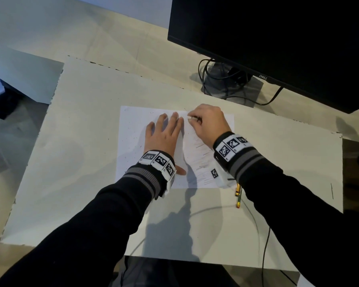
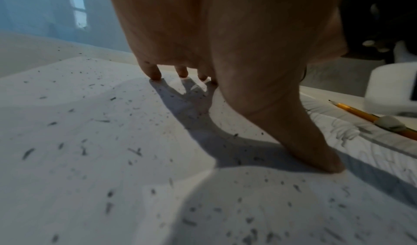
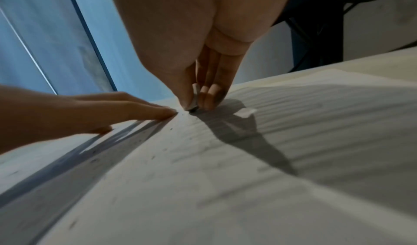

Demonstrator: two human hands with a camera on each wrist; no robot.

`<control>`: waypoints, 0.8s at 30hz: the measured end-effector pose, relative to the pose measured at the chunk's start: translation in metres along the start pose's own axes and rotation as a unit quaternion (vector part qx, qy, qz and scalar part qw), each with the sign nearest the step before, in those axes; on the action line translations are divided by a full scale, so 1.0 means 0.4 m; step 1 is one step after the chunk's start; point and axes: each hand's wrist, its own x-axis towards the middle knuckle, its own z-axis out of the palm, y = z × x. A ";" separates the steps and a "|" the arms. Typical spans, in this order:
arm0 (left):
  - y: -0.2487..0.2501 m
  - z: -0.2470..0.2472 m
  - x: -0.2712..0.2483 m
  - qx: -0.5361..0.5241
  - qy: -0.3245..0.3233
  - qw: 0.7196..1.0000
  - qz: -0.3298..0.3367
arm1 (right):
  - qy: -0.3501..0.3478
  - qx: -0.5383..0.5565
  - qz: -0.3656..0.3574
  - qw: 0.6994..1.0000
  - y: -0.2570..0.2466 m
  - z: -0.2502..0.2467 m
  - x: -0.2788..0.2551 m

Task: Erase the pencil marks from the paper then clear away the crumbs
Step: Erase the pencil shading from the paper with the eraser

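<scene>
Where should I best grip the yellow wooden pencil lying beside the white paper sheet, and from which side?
Pinch the bare shaft of the yellow wooden pencil from above, fingers across its width, probably between the sharp tip and the grey lump on it: it lies flat on the white board, leaving no gap underneath.

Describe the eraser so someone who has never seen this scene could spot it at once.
Start at the white sheet of paper lying below the Dell monitor. Near its top edge the right hand pinches a small white eraser, just beside the left hand fingertips. Unlike the yellow pencils below the sheet's lower right corner, it is pale, stubby and held in a grip.
</scene>
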 end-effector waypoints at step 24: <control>0.009 -0.009 -0.004 0.001 -0.007 1.000 -0.005 | 0.000 0.008 0.015 1.000 0.009 0.006 -0.028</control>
